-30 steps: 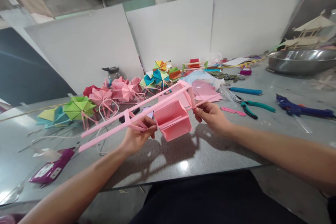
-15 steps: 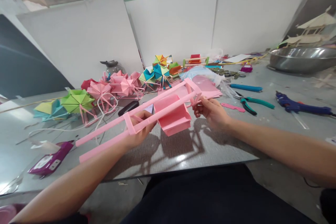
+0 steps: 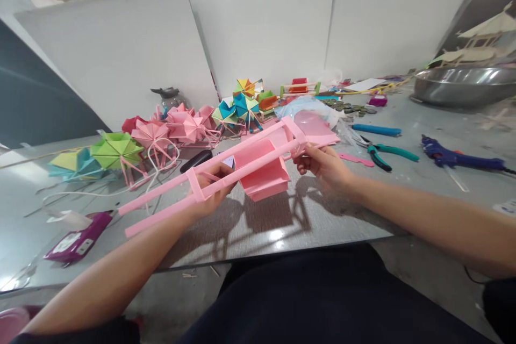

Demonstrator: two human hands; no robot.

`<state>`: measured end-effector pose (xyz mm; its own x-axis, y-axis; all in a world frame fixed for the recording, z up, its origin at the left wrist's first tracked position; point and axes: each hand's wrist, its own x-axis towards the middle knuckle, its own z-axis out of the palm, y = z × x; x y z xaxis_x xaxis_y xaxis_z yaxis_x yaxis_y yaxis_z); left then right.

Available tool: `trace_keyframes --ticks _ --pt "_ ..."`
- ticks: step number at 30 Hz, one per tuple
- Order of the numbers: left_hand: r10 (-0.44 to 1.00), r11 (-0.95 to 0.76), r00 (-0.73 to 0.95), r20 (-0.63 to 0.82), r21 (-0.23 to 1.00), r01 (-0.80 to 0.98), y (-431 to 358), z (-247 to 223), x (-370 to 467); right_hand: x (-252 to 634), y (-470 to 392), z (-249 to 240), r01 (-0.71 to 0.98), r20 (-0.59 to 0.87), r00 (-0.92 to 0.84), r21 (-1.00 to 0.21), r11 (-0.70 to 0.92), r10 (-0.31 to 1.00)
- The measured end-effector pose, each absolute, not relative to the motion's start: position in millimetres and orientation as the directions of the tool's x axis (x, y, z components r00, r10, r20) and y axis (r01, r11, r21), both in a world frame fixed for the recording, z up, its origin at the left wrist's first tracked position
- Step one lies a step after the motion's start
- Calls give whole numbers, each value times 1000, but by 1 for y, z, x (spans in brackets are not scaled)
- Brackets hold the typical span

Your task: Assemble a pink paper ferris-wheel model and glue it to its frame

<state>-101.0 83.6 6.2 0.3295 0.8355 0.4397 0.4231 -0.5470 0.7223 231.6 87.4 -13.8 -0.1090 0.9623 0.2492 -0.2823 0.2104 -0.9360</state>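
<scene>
A pink paper frame (image 3: 250, 172) with long rails and crossbars is held tilted above the table, its right end higher. A pink folded box (image 3: 264, 172) sits between its rails. My left hand (image 3: 212, 191) is closed around the frame near the left crossbar, its fingers partly behind the rails. At the right end, my right hand (image 3: 322, 166) pinches the frame's corner between thumb and fingers. Shadows of the frame fall on the grey table below.
Pink, green and blue paper wheels (image 3: 116, 151) stand at the back left. A purple power strip (image 3: 78, 239) lies front left. Rightward are pliers (image 3: 381, 156), a blue glue gun (image 3: 459, 157) and a steel basin (image 3: 463, 86). A white cable (image 3: 92, 193) loops at left.
The view has shifted slightly. The frame's left end sits a little higher in the picture, and both hands keep their hold on it.
</scene>
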Motion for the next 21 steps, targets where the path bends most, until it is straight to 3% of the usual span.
trace_keyframes --ticks 10,21 --pt "806 -589 413 424 646 485 82 17 -96 230 88 -12 -273 248 -75 -937 219 966" --pt "799 -595 427 422 656 465 80 22 -90 230 86 -9 -276 207 -62 -944 183 976"
